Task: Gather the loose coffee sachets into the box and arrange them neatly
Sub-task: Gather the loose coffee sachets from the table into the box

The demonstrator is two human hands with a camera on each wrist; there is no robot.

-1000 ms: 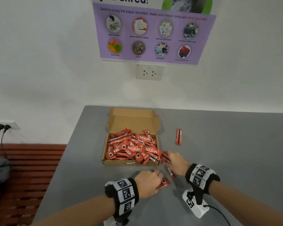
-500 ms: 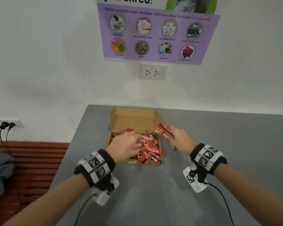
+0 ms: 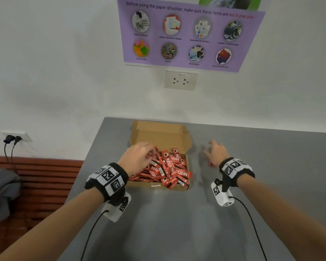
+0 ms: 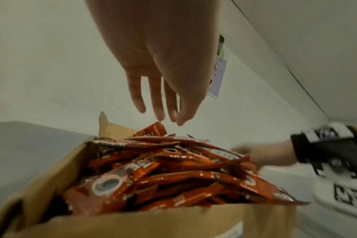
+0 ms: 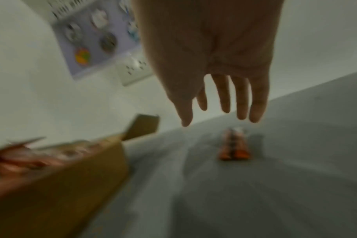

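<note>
An open cardboard box (image 3: 158, 134) stands on the grey table (image 3: 177, 223), heaped with red coffee sachets (image 3: 169, 170) lying crosswise. My left hand (image 3: 151, 155) hovers over the box's left part. In the left wrist view its fingers (image 4: 159, 104) hang straight, just above an upended sachet (image 4: 154, 131), holding nothing. My right hand (image 3: 213, 149) is right of the box with its fingers spread. The blurred right wrist view shows it empty (image 5: 220, 112) above a loose pair of sachets (image 5: 233, 148) on the table. That pair barely peeks out in the head view (image 3: 210, 164).
The box lid leans back toward the white wall, which carries a socket (image 3: 181, 81) and a purple poster (image 3: 186, 34). Left of the table's edge stands a red slatted bench (image 3: 45, 178) with grey cloth (image 3: 2, 193). Wrist-camera cables trail over the table front.
Both hands carried sachets from the table's front to the box and let them go. The left stays over the box; the right has moved right, over the loose pair.
</note>
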